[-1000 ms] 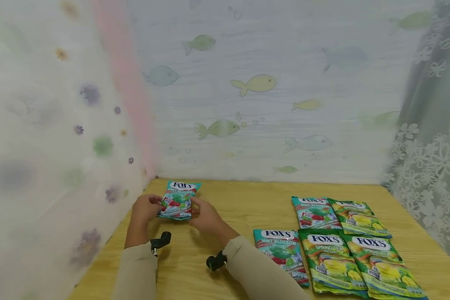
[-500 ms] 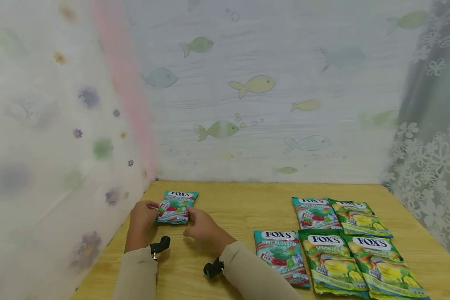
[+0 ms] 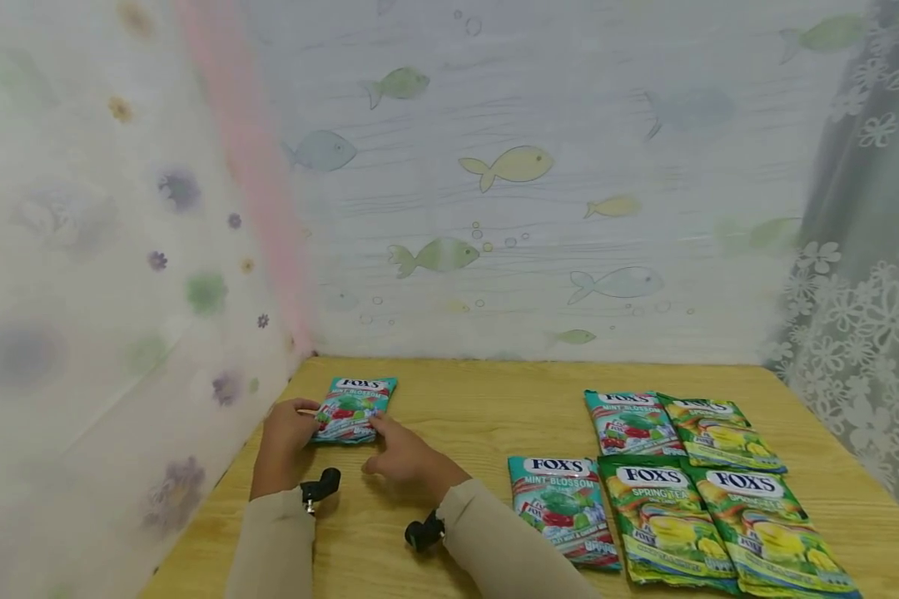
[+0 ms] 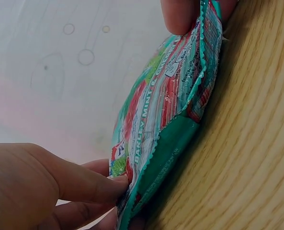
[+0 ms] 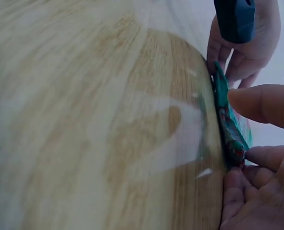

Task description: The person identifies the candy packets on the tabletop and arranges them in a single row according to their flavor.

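A teal candy bag (image 3: 354, 410) marked FOX'S Mint Blossom lies at the far left of the wooden table, front side up. At its left edge, my left hand (image 3: 288, 428) pinches the wrapper between thumb and fingers, seen closely in the left wrist view. My right hand (image 3: 408, 457) holds the bag by its right side, thumb on top and fingers at the edge. In the right wrist view the bag (image 5: 232, 124) shows edge-on, low against the tabletop, between both hands. The undersides of the fingers are partly hidden.
On the right lie two more Mint Blossom bags (image 3: 562, 507) and several yellow-green Spring Tea bags (image 3: 670, 524) in two rows. The wooden table (image 3: 487, 416) meets a fish-patterned wall behind and a flowered wall at left. Each wrist wears a black camera mount (image 3: 425, 531).
The Mint Blossom bag has come down and slightly toward me, from being held tilted up to lying on the table. Both hands moved with it and stay on its sides.
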Demonstrator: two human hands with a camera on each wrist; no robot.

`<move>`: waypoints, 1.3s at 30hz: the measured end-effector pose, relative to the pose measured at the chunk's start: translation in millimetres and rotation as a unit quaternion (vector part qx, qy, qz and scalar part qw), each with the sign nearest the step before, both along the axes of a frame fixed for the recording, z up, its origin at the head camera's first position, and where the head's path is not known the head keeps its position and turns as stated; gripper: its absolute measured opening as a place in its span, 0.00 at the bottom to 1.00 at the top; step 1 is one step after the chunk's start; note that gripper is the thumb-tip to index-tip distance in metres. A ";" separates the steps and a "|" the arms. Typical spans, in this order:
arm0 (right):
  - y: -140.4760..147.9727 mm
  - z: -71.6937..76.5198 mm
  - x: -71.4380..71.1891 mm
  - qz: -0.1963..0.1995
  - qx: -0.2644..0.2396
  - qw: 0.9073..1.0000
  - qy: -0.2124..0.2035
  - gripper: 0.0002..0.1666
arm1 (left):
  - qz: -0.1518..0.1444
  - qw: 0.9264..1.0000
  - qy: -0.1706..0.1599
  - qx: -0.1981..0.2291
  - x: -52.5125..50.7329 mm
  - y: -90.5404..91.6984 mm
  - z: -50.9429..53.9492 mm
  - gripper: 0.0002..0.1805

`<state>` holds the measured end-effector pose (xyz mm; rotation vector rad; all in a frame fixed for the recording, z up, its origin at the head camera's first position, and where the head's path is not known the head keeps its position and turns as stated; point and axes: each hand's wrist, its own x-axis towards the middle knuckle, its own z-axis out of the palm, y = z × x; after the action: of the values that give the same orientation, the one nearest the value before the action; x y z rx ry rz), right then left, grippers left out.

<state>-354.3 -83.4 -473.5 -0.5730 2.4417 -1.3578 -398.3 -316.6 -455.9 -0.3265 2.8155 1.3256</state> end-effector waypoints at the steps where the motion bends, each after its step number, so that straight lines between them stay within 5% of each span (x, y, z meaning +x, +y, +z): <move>1: 0.1 -0.2 -0.4 0.000 -0.001 1.000 0.001 0.50 | -0.001 1.000 -0.001 0.002 -0.2 0.2 -0.1 0.22; 20: 1.1 -3.1 -1.3 -0.002 -0.005 1.000 0.004 0.48 | -0.021 0.999 -0.016 -0.037 2.4 -0.6 8.3 0.23; 32: 12.2 21.2 3.9 -0.016 -0.032 0.999 0.016 0.43 | -0.039 0.997 0.019 -0.056 9.6 13.8 37.6 0.29; 39: 32.0 37.1 13.4 -0.009 -0.006 0.999 0.031 0.41 | -0.055 0.995 0.048 -0.062 12.5 26.8 44.0 0.27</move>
<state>-340.9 -51.4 -436.4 -0.6070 2.4942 -1.3822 -385.8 -289.8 -411.9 -0.1108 2.9538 1.1791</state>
